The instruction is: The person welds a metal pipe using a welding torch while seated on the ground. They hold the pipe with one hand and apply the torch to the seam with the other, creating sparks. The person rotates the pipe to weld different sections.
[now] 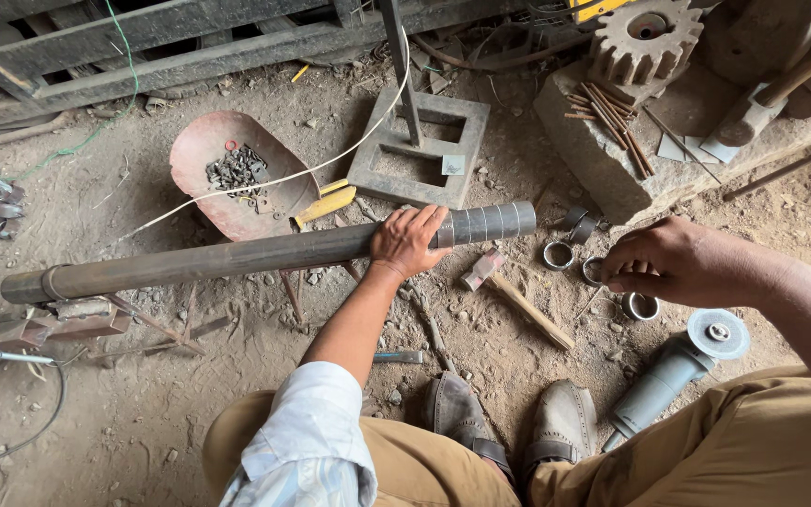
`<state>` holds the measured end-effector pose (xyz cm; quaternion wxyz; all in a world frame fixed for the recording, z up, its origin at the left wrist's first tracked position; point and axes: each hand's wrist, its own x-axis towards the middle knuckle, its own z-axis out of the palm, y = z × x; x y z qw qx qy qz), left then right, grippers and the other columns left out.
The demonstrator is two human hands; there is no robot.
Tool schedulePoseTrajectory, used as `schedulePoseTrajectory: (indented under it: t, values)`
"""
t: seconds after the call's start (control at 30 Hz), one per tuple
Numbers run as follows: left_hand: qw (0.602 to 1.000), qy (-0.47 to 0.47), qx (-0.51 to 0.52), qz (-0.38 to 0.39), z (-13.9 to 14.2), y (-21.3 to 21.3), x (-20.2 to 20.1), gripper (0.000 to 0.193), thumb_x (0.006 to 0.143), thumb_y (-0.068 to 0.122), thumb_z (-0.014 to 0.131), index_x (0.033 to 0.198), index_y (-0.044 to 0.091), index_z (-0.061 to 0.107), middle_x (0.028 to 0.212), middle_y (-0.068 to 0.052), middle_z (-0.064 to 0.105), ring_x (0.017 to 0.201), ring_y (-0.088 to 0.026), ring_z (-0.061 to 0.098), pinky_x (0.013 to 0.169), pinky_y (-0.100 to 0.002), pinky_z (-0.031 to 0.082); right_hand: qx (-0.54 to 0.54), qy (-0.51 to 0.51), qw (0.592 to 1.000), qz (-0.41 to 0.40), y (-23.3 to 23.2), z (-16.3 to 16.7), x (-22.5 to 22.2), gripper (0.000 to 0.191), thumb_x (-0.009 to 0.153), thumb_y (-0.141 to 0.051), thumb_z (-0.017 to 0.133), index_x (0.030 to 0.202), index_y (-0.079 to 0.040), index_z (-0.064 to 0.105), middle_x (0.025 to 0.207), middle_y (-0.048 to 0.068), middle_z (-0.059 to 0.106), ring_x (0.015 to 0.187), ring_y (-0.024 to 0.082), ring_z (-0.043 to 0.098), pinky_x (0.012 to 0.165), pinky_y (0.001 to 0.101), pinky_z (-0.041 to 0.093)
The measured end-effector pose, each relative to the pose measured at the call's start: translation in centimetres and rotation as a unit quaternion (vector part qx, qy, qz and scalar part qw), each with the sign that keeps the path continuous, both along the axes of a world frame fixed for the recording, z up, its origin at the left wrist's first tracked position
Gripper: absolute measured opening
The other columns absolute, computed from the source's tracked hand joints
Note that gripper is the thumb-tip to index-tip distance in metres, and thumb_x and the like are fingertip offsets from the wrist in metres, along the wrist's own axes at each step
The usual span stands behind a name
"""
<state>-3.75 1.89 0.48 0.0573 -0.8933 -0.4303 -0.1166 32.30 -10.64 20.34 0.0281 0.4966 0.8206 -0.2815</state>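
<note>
dark brown steel pipe, its end banded silver-grey with scored rings. rusty red pan held dull grey scraps. yellow handle beside it. grey grinder, pale disc. khaki trousers, white-and-blue patterned sleeve, dusty tan ground.

No packages, labels, signs or screens in view.

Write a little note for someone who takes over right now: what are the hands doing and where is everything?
Left hand: gripping the long steel pipe, near its scored end.
Right hand: closed on a metal ring on the ground.
Nearby: two more rings, hammer, angle grinder by the right knee.
Done: rings already cut.
Left: the marked pipe end is uncut.
</note>
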Motion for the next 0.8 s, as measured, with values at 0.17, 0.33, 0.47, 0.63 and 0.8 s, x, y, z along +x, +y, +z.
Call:
schedulePoseTrajectory:
  t: [0.17, 0.33, 0.47, 0.63, 0.8]
  values:
    - [0.999, -0.025, -0.029, 0.019, 0.46, -0.27, 0.12, 0.091, 0.071, 0.057, 0.085, 0.144, 0.013, 0.053, 0.138, -0.012, 0.065, 0.119, -0.029, 0.065, 0.107, -0.045, 0.048, -0.002, -0.008, 1.000, 0.004, 0.00, 0.08, -0.03, 0.027, 0.090, -0.036, 0.069, 0.110, -0.021, 0.078, 0.093, -0.001, 0.083, 0.079, 0.013, 0.083, 0.072, 0.0320, 0.068]
    - [0.996, -0.019, -0.076, 0.034, 0.63, -0.18, 0.30, 0.092, 0.072, 0.057, 0.085, 0.146, 0.013, 0.051, 0.136, -0.012, 0.065, 0.117, -0.030, 0.065, 0.106, -0.045, 0.048, 0.001, -0.022, 1.000, 0.003, -0.04, 0.31, -0.02, 0.027, 0.091, -0.037, 0.068, 0.111, -0.022, 0.078, 0.093, -0.001, 0.082, 0.081, 0.014, 0.082, 0.075, 0.0324, 0.067]
    - [0.998, -0.025, -0.051, 0.021, 0.25, 0.14, 0.35, 0.094, 0.071, 0.058, 0.086, 0.144, 0.012, 0.051, 0.136, -0.012, 0.065, 0.116, -0.030, 0.066, 0.105, -0.046, 0.049, -0.016, -0.027, 0.999, -0.009, -0.08, 0.25, -0.14, 0.028, 0.091, -0.038, 0.069, 0.112, -0.022, 0.078, 0.094, -0.001, 0.082, 0.082, 0.014, 0.082, 0.076, 0.0321, 0.068]
    - [0.997, -0.019, -0.066, 0.028, -0.01, 0.16, 0.30, 0.093, 0.071, 0.059, 0.085, 0.145, 0.014, 0.052, 0.138, -0.011, 0.065, 0.118, -0.029, 0.066, 0.105, -0.046, 0.050, -0.013, -0.021, 1.000, -0.010, -0.17, 0.19, -0.12, 0.030, 0.090, -0.038, 0.068, 0.113, -0.021, 0.077, 0.096, -0.001, 0.082, 0.082, 0.014, 0.082, 0.076, 0.0324, 0.067]
    - [0.998, -0.032, -0.053, 0.032, 0.04, 0.18, 0.48, 0.094, 0.068, 0.060, 0.087, 0.142, 0.015, 0.053, 0.137, -0.012, 0.064, 0.120, -0.030, 0.064, 0.107, -0.048, 0.046, -0.011, -0.055, 0.998, -0.011, -0.15, 0.24, -0.11, 0.032, 0.091, -0.041, 0.068, 0.116, -0.023, 0.076, 0.095, -0.001, 0.082, 0.083, 0.014, 0.082, 0.078, 0.0332, 0.066]
